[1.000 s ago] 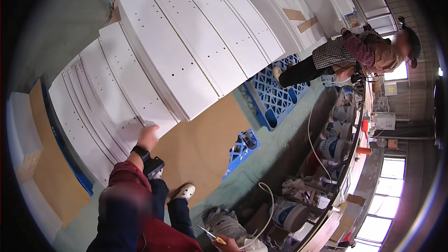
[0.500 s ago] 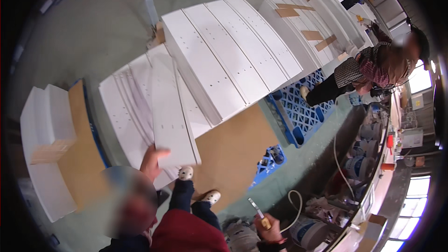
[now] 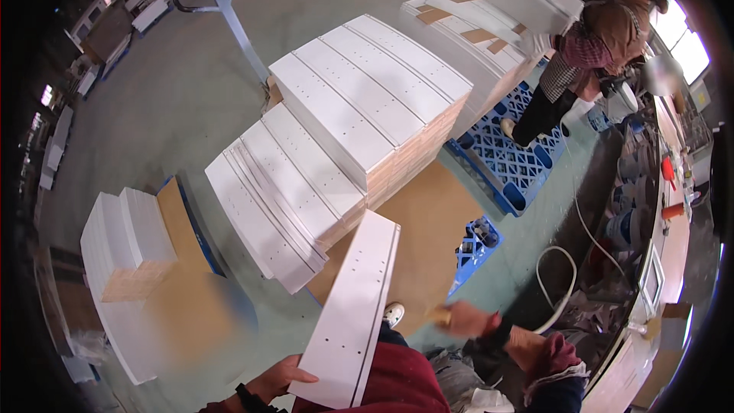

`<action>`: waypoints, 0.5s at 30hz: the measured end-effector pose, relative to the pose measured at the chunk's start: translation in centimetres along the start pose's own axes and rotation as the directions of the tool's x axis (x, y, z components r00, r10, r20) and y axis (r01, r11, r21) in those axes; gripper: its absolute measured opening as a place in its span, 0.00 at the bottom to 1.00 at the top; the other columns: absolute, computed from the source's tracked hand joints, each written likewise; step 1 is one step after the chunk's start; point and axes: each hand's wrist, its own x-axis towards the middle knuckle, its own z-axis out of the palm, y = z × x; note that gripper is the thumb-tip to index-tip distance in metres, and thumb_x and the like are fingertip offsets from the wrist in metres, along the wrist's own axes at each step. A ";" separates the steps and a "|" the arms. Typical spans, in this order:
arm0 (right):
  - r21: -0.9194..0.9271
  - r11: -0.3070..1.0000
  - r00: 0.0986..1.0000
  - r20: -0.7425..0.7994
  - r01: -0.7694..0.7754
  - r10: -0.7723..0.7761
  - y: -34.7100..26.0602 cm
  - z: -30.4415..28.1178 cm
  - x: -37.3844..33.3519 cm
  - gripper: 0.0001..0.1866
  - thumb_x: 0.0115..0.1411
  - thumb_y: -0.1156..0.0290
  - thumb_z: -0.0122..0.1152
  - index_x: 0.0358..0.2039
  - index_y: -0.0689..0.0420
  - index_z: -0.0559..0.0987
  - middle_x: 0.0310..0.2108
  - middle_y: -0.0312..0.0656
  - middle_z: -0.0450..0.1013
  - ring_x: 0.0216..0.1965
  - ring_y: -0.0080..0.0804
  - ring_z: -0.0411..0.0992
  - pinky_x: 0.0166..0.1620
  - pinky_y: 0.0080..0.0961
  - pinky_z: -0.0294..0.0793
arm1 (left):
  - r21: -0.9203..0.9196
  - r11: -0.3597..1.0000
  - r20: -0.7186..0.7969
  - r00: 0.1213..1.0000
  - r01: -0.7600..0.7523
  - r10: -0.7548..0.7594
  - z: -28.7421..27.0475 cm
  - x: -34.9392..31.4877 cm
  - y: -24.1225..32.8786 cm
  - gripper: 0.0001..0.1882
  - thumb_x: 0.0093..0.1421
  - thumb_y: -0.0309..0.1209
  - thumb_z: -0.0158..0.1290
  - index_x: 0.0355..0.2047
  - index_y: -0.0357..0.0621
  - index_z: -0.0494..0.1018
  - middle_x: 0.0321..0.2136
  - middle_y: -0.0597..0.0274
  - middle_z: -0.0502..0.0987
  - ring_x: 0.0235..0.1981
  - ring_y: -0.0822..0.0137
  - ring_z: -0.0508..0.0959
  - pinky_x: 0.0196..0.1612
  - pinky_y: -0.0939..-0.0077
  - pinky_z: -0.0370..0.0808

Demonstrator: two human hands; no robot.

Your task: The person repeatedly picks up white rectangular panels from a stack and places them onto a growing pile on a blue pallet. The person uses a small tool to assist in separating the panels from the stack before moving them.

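A long white board [image 3: 352, 306] with small drilled holes and a groove along one edge slants up in front of me. My left hand [image 3: 277, 378] grips its near left edge, thumb on the face. To the right of the board, my right hand [image 3: 470, 320] is closed around a small yellow-handled tool [image 3: 439, 317]; motion blurs it, and its working end cannot be made out. Beyond the board stand a low stack of white boards [image 3: 287, 176] and, directly behind, a taller stack [image 3: 367, 92] of similar drilled boards.
A brown sheet [image 3: 417, 260] covers the pallet beside my feet. At the far right a person [image 3: 612, 38] works by another board stack and a blue pallet [image 3: 497, 145]. A pale hose [image 3: 569, 291] curls near buckets [image 3: 623, 226]. More white boards [image 3: 130, 237] are piled at left.
The white board has come off the low stack toward my body, my left hand now on its near end. My right hand has moved up and inward with the tool.
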 end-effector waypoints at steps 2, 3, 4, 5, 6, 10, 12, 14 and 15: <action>0.128 0.986 0.932 -0.330 -0.111 0.148 4.5 -0.3 -0.1 0.14 0.51 0.58 0.49 0.26 0.57 0.74 0.18 0.52 0.69 0.21 0.51 0.69 0.24 0.39 0.69 | -0.005 0.996 0.086 0.993 0.088 -0.087 -0.2 0.8 -1.1 0.31 0.43 0.25 0.50 0.50 0.32 0.55 0.43 0.54 0.66 0.44 0.63 0.67 0.46 0.74 0.64; 0.103 0.956 0.862 -0.415 -0.273 0.291 8.1 -0.9 -0.2 0.13 0.51 0.60 0.49 0.26 0.57 0.73 0.18 0.51 0.70 0.21 0.50 0.69 0.22 0.37 0.68 | -0.004 0.990 0.138 0.981 0.141 -0.140 0.0 1.5 -1.4 0.31 0.43 0.25 0.51 0.50 0.32 0.55 0.44 0.54 0.66 0.45 0.63 0.67 0.47 0.74 0.63; 0.023 0.970 0.928 -0.287 -0.242 0.238 8.5 -0.5 -1.1 0.13 0.50 0.61 0.50 0.27 0.57 0.73 0.20 0.51 0.70 0.23 0.49 0.70 0.24 0.36 0.69 | 0.063 0.993 0.118 0.988 0.097 -0.104 0.6 1.6 -1.1 0.31 0.43 0.25 0.51 0.50 0.32 0.56 0.43 0.54 0.66 0.44 0.63 0.67 0.46 0.74 0.63; -0.048 0.978 0.970 -0.151 -0.201 0.192 8.7 0.1 -2.2 0.13 0.50 0.61 0.51 0.28 0.57 0.74 0.21 0.50 0.71 0.24 0.47 0.71 0.26 0.35 0.69 | 0.134 0.989 0.106 0.992 0.053 -0.068 1.8 1.9 -0.3 0.31 0.44 0.25 0.51 0.50 0.32 0.56 0.43 0.53 0.66 0.44 0.63 0.67 0.46 0.74 0.63; 0.152 0.988 0.999 -0.018 0.032 -0.030 8.6 1.4 -4.2 0.14 0.48 0.60 0.52 0.32 0.55 0.74 0.24 0.49 0.72 0.27 0.46 0.71 0.30 0.35 0.70 | 0.208 0.978 0.101 0.994 0.011 -0.033 2.6 2.3 0.2 0.31 0.44 0.24 0.51 0.50 0.32 0.56 0.43 0.53 0.66 0.44 0.63 0.67 0.46 0.74 0.64; 0.480 0.866 0.983 0.041 0.139 -0.180 5.1 4.2 -12.6 0.15 0.47 0.61 0.54 0.35 0.53 0.74 0.25 0.48 0.72 0.28 0.43 0.71 0.34 0.35 0.70 | 0.110 0.993 0.182 0.981 0.049 -0.069 2.4 7.1 -1.4 0.28 0.44 0.23 0.50 0.48 0.33 0.58 0.41 0.53 0.68 0.42 0.63 0.69 0.45 0.74 0.65; 0.365 0.893 0.943 -0.100 -0.262 0.317 10.8 6.0 -12.4 0.13 0.47 0.62 0.55 0.33 0.54 0.74 0.24 0.49 0.71 0.27 0.43 0.71 0.32 0.34 0.70 | 0.121 0.986 0.184 0.973 0.117 -0.138 3.0 9.6 -1.7 0.27 0.45 0.23 0.49 0.48 0.33 0.58 0.41 0.53 0.68 0.42 0.63 0.70 0.45 0.74 0.66; 0.331 0.811 0.832 -0.118 -0.482 0.542 10.7 5.5 -13.8 0.11 0.46 0.64 0.55 0.30 0.56 0.74 0.22 0.49 0.71 0.25 0.42 0.71 0.28 0.33 0.70 | 0.109 0.979 0.211 0.958 0.173 -0.193 3.0 11.5 -1.9 0.25 0.47 0.22 0.48 0.48 0.33 0.58 0.41 0.54 0.68 0.41 0.63 0.70 0.45 0.73 0.67; 0.352 0.900 0.950 -0.077 -0.257 0.301 9.9 6.3 -14.9 0.13 0.47 0.61 0.55 0.30 0.56 0.75 0.23 0.47 0.72 0.27 0.40 0.72 0.29 0.30 0.70 | 0.133 0.974 0.198 0.958 0.184 -0.208 3.1 12.2 -1.8 0.25 0.47 0.22 0.48 0.47 0.33 0.59 0.41 0.54 0.68 0.41 0.63 0.71 0.45 0.73 0.67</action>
